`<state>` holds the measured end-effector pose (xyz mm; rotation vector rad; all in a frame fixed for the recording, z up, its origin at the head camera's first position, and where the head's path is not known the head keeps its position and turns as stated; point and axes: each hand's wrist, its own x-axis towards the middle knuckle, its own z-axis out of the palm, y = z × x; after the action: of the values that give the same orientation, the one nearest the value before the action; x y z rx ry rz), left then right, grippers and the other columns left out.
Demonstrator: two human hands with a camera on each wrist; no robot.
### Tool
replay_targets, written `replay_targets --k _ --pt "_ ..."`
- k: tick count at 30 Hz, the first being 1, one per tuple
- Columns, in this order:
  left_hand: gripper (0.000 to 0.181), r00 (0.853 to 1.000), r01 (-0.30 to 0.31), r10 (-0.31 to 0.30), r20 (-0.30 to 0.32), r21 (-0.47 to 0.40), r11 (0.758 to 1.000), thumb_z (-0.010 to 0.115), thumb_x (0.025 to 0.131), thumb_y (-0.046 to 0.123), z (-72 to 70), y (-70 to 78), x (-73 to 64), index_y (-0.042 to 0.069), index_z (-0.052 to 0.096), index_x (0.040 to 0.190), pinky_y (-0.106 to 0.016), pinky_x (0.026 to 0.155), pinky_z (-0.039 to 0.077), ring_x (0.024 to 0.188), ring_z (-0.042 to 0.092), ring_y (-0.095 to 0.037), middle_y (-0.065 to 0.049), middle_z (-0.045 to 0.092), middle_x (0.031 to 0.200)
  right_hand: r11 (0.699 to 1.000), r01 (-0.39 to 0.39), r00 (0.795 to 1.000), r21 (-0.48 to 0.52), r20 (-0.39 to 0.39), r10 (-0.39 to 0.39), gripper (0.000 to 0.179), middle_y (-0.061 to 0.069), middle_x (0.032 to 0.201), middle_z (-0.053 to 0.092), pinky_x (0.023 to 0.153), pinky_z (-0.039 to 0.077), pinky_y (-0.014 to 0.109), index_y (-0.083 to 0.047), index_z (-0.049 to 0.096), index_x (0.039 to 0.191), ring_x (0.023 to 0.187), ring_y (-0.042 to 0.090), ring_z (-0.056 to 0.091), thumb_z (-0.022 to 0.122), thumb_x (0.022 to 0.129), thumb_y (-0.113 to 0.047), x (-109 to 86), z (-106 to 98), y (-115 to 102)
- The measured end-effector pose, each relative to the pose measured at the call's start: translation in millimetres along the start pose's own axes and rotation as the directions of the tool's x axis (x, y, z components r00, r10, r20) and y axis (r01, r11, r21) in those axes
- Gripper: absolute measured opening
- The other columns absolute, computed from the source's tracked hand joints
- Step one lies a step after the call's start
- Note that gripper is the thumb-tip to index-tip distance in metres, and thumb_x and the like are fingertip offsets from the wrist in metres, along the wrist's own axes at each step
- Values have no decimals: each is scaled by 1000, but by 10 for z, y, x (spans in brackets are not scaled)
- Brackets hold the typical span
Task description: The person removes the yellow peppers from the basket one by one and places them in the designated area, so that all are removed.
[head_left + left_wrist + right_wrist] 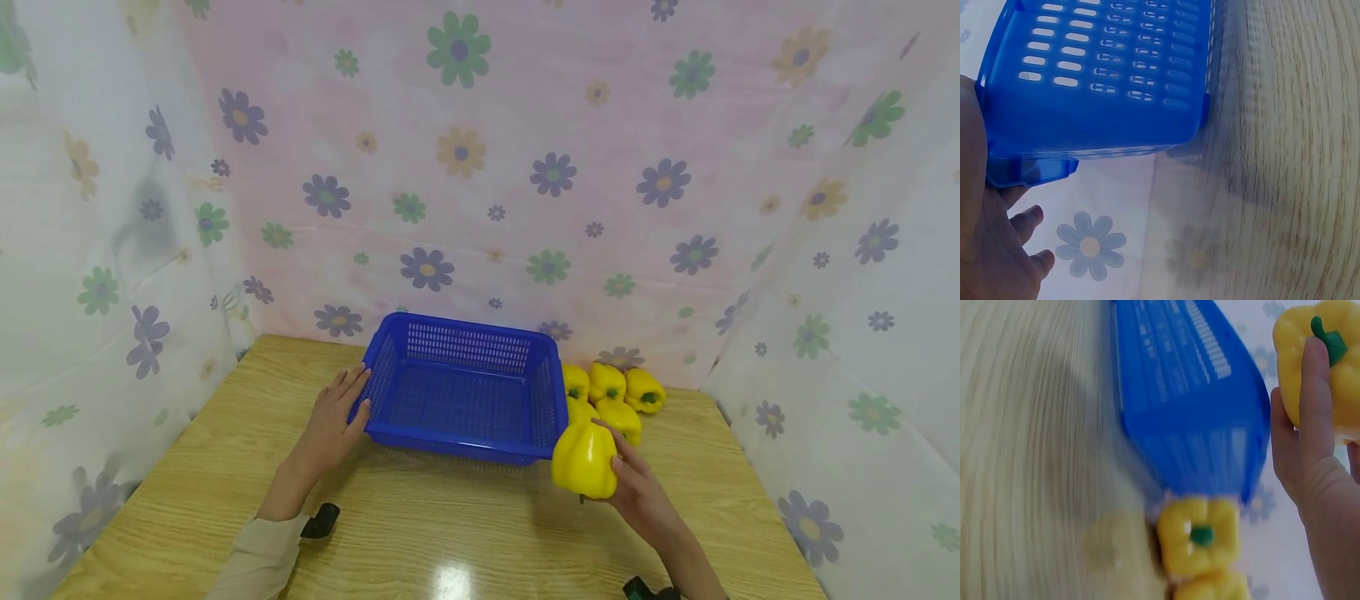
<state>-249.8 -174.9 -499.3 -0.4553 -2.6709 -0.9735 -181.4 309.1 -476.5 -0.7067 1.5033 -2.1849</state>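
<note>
My right hand (637, 492) holds a yellow bell pepper (585, 460) up near the front right corner of a blue plastic basket (465, 446). In the right wrist view, the thumb lies against that pepper (1291, 369) beside its green stem, with fingers round its side. On the basket's left end rests my left hand (327, 429), its fingers fairly straight at the rim. The left wrist view shows this hand (991, 250) beside the slotted basket wall (1097, 119). Inside, the basket floor shows bare.
Several more yellow bell peppers (643, 390) sit together on the wooden table (442, 517) just right of the basket. Flower-printed cloth (495, 167) hangs behind the table and along both sides. Dark wrist straps (321, 522) show near the sleeves.
</note>
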Motion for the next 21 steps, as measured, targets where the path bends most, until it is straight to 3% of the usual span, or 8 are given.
replay_targets --k 7,15,18,21 --pt "55 1000 6 -6 -1 -9 1000 43 109 22 11 -1 4 0 33 158 -74 117 12 154 15 -47 -20 28 165 999 25 996 -43 -88 -29 55 -13 146 53 92 58 33 -34 34 158 119 10 63 12 112 -13 -342 -342 -93" --pt "54 1000 9 -9 -15 -8 1000 44 109 21 29 -5 7 1 34 158 -73 117 13 153 16 -48 -20 29 165 994 -16 977 -106 -212 -7 55 -20 144 54 91 60 37 -36 37 158 120 10 65 18 113 -10 -622 -698 -137" --pt "54 1000 10 -10 -20 -8 1000 44 108 21 34 -3 5 1 34 158 -73 117 13 153 16 -47 -20 29 165 987 -60 958 -148 -285 16 53 -24 142 55 90 60 38 -38 37 157 120 8 65 23 113 -11 -687 -795 -122" --pt "54 1000 8 -8 -23 -5 1000 44 108 21 43 -2 2 0 34 157 -73 117 13 153 17 -48 -20 30 165 968 -152 909 -197 -412 59 52 -29 135 56 88 61 38 -35 27 162 115 6 66 30 113 -17 -728 -885 -95"
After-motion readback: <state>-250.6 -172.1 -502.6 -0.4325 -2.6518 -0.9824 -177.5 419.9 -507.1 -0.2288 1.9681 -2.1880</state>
